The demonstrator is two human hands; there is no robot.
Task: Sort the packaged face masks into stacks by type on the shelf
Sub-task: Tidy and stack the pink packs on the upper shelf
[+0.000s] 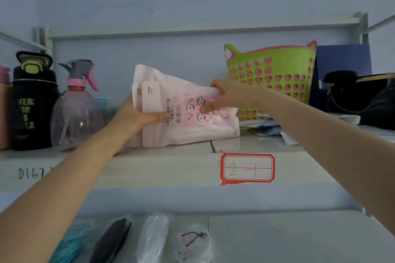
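A bundle of pink packaged face masks (188, 128) with cartoon dog prints stands on edge on the shelf (162, 168), tilted slightly. My left hand (136, 116) grips its left side, thumb across the front. My right hand (224, 97) holds its upper right corner, fingers curled over the top. Behind the basket's foot lie blue and white packets (267, 128), partly hidden by my right arm. On the lower shelf (277, 237) lie a teal pack (72, 241), a black pack (111, 239), a clear white pack (152, 239) and a clear pack with a red loop (193, 241).
A black bottle (32, 102) and a pink spray bottle (77, 104) stand at the left. A green basket with pink hearts (273, 79) sits at the back right, beside a dark bag (359, 100). A red-bordered label (248, 168) marks the shelf's front edge.
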